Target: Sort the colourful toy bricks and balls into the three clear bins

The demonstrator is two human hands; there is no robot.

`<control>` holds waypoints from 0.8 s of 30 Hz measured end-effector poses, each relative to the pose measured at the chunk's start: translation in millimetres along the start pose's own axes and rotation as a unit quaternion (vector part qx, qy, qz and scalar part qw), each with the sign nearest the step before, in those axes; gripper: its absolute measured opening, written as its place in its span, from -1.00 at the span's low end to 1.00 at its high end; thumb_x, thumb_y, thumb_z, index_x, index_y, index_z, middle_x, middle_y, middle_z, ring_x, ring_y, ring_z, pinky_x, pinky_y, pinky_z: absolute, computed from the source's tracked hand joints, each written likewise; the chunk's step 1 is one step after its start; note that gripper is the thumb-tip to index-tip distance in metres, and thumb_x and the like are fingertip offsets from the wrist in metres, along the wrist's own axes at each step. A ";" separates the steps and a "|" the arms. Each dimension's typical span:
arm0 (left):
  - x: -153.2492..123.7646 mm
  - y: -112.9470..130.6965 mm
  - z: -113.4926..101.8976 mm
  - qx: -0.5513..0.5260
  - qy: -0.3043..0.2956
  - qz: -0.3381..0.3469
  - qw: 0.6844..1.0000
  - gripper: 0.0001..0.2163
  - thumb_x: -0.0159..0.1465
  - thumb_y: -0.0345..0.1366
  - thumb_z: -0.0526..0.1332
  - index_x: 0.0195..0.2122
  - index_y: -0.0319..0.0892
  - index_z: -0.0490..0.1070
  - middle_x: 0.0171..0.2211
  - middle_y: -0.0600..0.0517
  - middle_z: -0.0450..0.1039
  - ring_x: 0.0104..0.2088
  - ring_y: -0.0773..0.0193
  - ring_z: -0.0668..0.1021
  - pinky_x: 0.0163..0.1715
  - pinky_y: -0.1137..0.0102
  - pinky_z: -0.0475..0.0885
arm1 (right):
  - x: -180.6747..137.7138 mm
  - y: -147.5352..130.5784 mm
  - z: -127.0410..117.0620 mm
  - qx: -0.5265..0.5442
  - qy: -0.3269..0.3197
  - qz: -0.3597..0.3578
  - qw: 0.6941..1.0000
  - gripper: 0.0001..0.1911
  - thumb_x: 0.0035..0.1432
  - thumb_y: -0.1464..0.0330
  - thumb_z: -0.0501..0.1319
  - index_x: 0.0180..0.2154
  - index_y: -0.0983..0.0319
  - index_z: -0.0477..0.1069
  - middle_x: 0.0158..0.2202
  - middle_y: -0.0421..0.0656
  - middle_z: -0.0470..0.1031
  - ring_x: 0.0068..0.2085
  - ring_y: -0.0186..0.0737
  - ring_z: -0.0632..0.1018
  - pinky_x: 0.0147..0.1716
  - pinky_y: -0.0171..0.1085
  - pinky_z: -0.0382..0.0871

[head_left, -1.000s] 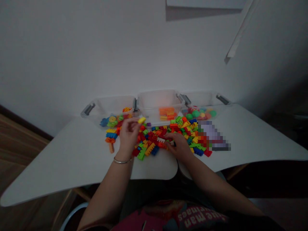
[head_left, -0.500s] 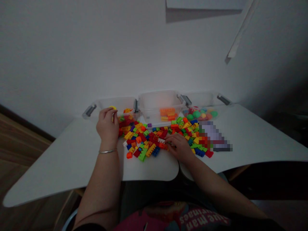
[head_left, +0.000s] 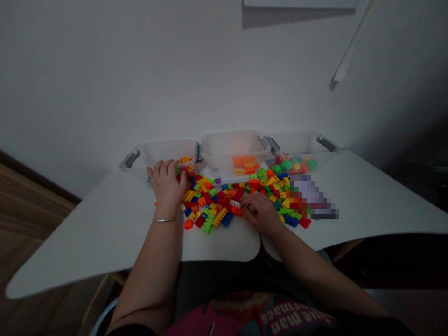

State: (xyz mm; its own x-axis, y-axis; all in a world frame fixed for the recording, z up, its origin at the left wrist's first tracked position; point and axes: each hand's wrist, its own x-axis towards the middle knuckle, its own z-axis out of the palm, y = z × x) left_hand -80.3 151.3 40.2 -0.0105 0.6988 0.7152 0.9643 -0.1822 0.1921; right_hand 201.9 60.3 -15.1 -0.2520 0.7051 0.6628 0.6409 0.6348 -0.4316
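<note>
A pale wall (head_left: 140,70) fills the back, and a white table (head_left: 91,233) stands against it. Along the table's far side sit three clear bins in a row: a left bin (head_left: 168,148), a middle bin (head_left: 224,144) and a right bin (head_left: 294,142). In front of them spreads a loose pile of toy bricks (head_left: 220,217) in many colours. A pixelated, unreadable item (head_left: 313,196) lies at the pile's right edge. The left hand (head_left: 168,186), its fingers spread apart, is at the left bin's front and blocks much of the view into it. The right hand (head_left: 262,212) rests in the pile with fingers curled; whether they grip anything cannot be told. Orange bricks (head_left: 244,163) lie in the middle bin, green balls (head_left: 286,164) among other pieces in the right. A silver bracelet (head_left: 164,220) circles the left wrist. A small white brick (head_left: 235,204) lies just beside the right fingertips.
</note>
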 end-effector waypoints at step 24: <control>-31.2 17.9 -32.0 0.148 -0.324 0.078 0.931 -0.65 0.31 -0.24 0.09 0.08 -0.17 0.41 -0.10 -0.16 0.48 -0.13 0.00 0.55 -0.23 0.24 0.46 | -0.5 2.8 0.4 -0.005 -0.010 -0.007 1.000 -0.87 0.18 0.48 0.15 -0.29 0.17 0.44 -0.24 -0.10 0.57 -0.16 -0.13 0.55 -0.12 -0.11 0.41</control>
State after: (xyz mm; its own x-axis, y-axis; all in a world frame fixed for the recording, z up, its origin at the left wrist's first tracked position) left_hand -71.2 104.1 42.8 0.2055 0.9678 0.1451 0.9723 -0.1851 -0.1428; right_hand 203.5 61.9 -16.9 -0.2752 0.7019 0.6570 0.6449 0.6416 -0.4153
